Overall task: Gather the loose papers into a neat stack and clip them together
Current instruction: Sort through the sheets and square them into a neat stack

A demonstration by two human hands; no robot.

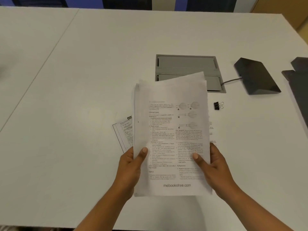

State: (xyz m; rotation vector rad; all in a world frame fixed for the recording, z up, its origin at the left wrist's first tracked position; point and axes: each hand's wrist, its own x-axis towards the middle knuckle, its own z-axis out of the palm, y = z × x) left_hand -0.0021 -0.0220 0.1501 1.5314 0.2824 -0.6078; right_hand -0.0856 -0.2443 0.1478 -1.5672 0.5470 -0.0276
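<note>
Both hands were up over the white table [83, 64], and the stack of papers [171, 139] sat between them, lifted and facing the camera. The left hand [129, 165] pinched the stack's left edge, thumb on the printed front, fingers behind. The right hand [215, 165] clamped the right edge the same way. The sheets weren't squared: 1 corner fanned out at the top. Another printed sheet [123, 135] peeked out behind the stack on the left, seemingly flat on the table, though mostly hidden. The black binder clip [217, 105] lay alone to the right, near the grey cable hatch [186, 64] and a dark wedge-shaped box [256, 75].
</note>
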